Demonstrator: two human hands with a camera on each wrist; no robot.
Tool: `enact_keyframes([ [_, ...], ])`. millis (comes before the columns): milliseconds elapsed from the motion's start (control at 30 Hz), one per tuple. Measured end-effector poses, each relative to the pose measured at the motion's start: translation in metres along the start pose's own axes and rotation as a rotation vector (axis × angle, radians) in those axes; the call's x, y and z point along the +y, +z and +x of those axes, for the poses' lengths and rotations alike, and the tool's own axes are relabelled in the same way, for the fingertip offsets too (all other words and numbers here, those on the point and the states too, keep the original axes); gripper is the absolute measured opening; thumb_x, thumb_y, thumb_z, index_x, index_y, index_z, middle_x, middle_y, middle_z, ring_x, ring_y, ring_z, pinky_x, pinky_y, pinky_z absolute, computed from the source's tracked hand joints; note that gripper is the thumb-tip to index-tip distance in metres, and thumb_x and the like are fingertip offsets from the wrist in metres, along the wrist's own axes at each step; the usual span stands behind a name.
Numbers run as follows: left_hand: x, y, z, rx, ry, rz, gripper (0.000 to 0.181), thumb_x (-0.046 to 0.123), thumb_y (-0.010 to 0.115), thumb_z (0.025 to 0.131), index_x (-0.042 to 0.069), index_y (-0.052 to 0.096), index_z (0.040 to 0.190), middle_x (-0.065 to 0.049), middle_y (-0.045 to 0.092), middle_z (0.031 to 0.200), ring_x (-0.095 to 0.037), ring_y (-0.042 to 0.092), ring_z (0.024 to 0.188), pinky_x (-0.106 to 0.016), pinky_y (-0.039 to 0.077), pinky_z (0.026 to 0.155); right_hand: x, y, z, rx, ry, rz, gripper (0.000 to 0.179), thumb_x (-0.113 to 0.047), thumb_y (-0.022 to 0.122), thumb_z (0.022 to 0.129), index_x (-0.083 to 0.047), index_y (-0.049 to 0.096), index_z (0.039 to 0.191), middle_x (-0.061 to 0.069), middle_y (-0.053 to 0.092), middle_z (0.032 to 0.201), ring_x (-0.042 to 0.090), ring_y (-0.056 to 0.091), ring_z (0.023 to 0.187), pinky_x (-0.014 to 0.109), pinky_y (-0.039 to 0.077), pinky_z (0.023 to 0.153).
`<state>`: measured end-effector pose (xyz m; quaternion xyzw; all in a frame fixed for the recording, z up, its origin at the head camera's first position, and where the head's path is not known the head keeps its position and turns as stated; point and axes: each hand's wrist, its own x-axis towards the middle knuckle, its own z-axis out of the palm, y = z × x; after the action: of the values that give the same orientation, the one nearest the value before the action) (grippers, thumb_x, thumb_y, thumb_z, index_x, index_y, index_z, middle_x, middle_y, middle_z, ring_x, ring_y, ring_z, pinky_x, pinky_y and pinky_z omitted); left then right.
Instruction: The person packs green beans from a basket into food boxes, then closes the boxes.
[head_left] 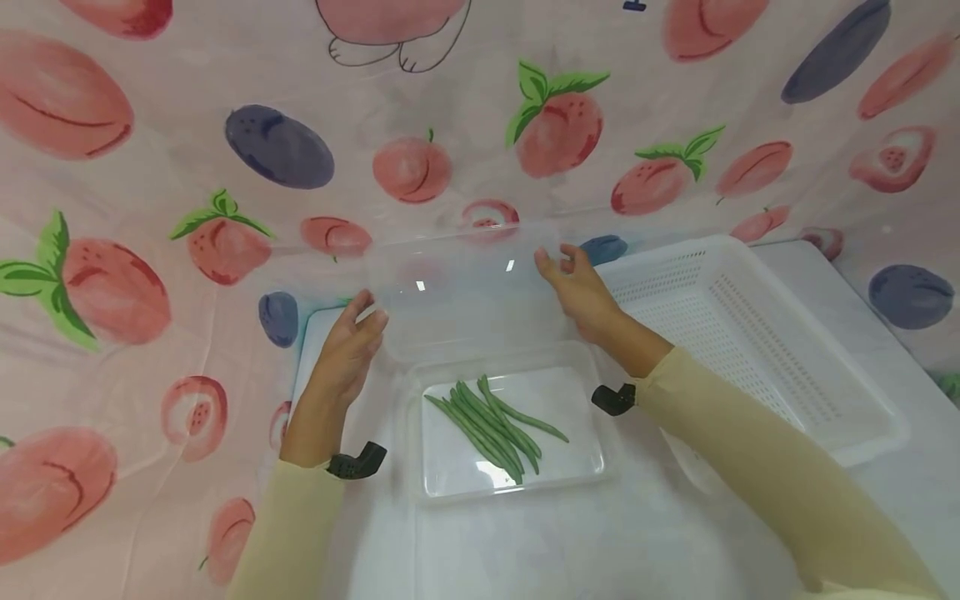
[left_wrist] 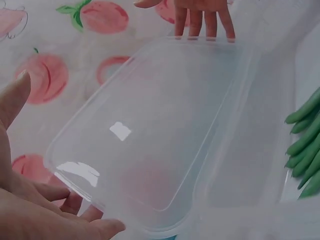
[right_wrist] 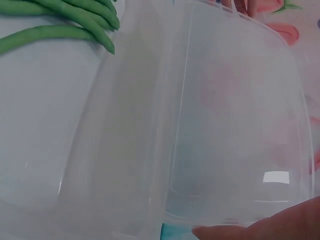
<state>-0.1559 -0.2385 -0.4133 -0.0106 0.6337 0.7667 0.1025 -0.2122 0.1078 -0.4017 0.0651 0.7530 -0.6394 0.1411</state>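
In the head view, a clear plastic lid (head_left: 465,308) tilts up behind a clear plastic box (head_left: 414,433). Several green beans (head_left: 491,425) lie bunched inside the box. My left hand (head_left: 347,354) touches the lid's left end, its fingertips at the edge and the thumb raised away from it, as the left wrist view shows. At the opposite end, my right hand (head_left: 583,300) has its fingers extended against the lid's edge, thumb apart. Only part of the right hand (right_wrist: 270,225) shows in the right wrist view, beside the lid's near edge.
A white perforated basket (head_left: 817,325) stands to the right, partly behind my right forearm. A white board with a blue-green edge (head_left: 318,321) shows by my left hand. Fruit-printed cloth (head_left: 465,100) rises behind the white table (head_left: 540,550).
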Motion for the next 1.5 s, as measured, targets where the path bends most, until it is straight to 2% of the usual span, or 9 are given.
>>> enact_keyframes([
  [267, 0.004, 0.016, -0.013, 0.086, 0.012, -0.059, 0.071, 0.023, 0.050, 0.106, 0.005, 0.012, 0.163, -0.007, 0.006, 0.172, -0.019, 0.007, 0.160, -0.039, 0.007, 0.130, -0.001, -0.006, -0.014, -0.056, -0.024, 0.141, 0.086, -0.068, 0.035, 0.101, -0.019, 0.006, 0.166, 0.007, 0.015, 0.172, 0.032, 0.010, 0.159, 0.059, 0.011, 0.127],
  [500, 0.001, 0.027, -0.027, 0.074, -0.079, 0.284, 0.071, 0.046, 0.046, 0.107, 0.031, 0.008, 0.165, -0.011, 0.012, 0.168, -0.025, 0.013, 0.159, -0.049, 0.015, 0.129, 0.003, -0.015, -0.026, -0.103, 0.033, 0.342, 0.080, -0.068, 0.029, 0.102, -0.028, 0.001, 0.166, 0.007, -0.003, 0.174, 0.044, -0.008, 0.157, 0.051, 0.002, 0.129],
  [633, 0.000, 0.029, -0.038, 0.054, -0.072, 0.355, 0.064, 0.046, 0.042, 0.108, 0.044, 0.008, 0.162, -0.011, 0.012, 0.170, -0.031, 0.014, 0.158, -0.062, 0.016, 0.125, 0.005, -0.022, -0.032, -0.111, 0.057, 0.399, 0.084, -0.071, 0.028, 0.100, -0.025, 0.005, 0.166, 0.010, -0.003, 0.173, 0.050, -0.002, 0.155, 0.056, 0.007, 0.128],
  [767, -0.004, 0.030, -0.047, 0.051, -0.021, 0.302, 0.058, 0.042, 0.038, 0.110, 0.042, 0.012, 0.162, -0.009, 0.012, 0.170, -0.028, 0.011, 0.159, -0.061, 0.015, 0.126, 0.006, -0.030, -0.042, -0.129, 0.043, 0.442, 0.089, -0.073, 0.023, 0.099, -0.017, 0.003, 0.166, 0.013, 0.002, 0.173, 0.049, 0.002, 0.155, 0.059, 0.009, 0.127],
  [933, -0.009, 0.033, -0.054, 0.010, 0.028, 0.136, 0.062, 0.052, 0.029, 0.109, 0.029, 0.004, 0.161, -0.010, -0.002, 0.171, -0.029, -0.005, 0.160, -0.050, 0.004, 0.130, 0.007, -0.036, -0.054, -0.162, 0.021, 0.492, 0.095, -0.074, 0.020, 0.099, -0.011, -0.004, 0.165, 0.017, -0.002, 0.172, 0.044, 0.004, 0.157, 0.057, 0.008, 0.127],
  [1133, -0.020, 0.035, -0.059, -0.080, 0.060, 0.052, 0.074, 0.066, 0.017, 0.104, 0.018, 0.004, 0.159, -0.009, -0.006, 0.171, -0.031, -0.019, 0.158, -0.065, -0.006, 0.124, 0.008, -0.038, -0.064, -0.163, 0.024, 0.505, 0.101, -0.072, 0.029, 0.099, -0.006, -0.012, 0.162, 0.022, -0.004, 0.171, 0.039, 0.004, 0.158, 0.053, 0.009, 0.127],
  [1267, -0.025, 0.036, -0.061, -0.101, 0.072, 0.075, 0.077, 0.066, 0.014, 0.104, 0.014, 0.011, 0.160, -0.008, 0.003, 0.171, -0.026, -0.017, 0.159, -0.072, -0.007, 0.120, 0.010, -0.038, -0.067, -0.173, 0.007, 0.440, 0.093, -0.068, 0.037, 0.100, 0.000, 0.020, 0.160, 0.023, 0.006, 0.170, 0.038, 0.007, 0.158, 0.054, 0.011, 0.127],
  [1367, -0.026, 0.036, -0.063, -0.101, 0.088, 0.080, 0.073, 0.066, 0.015, 0.104, 0.015, 0.022, 0.156, -0.005, 0.005, 0.170, -0.027, -0.019, 0.158, -0.076, -0.009, 0.117, 0.014, -0.038, -0.068, -0.189, 0.010, 0.358, 0.079, -0.065, 0.041, 0.101, 0.000, 0.046, 0.146, 0.019, 0.011, 0.170, 0.037, 0.011, 0.158, 0.054, 0.014, 0.126],
  [1500, -0.027, 0.036, -0.065, -0.105, 0.089, 0.079, 0.074, 0.066, 0.017, 0.104, 0.013, 0.026, 0.155, -0.005, -0.006, 0.172, -0.035, -0.027, 0.154, -0.078, -0.012, 0.114, 0.020, -0.039, -0.071, -0.194, 0.027, 0.254, 0.076, -0.063, 0.039, 0.103, -0.002, 0.046, 0.148, 0.015, 0.013, 0.171, 0.035, 0.014, 0.159, 0.051, 0.017, 0.126],
])
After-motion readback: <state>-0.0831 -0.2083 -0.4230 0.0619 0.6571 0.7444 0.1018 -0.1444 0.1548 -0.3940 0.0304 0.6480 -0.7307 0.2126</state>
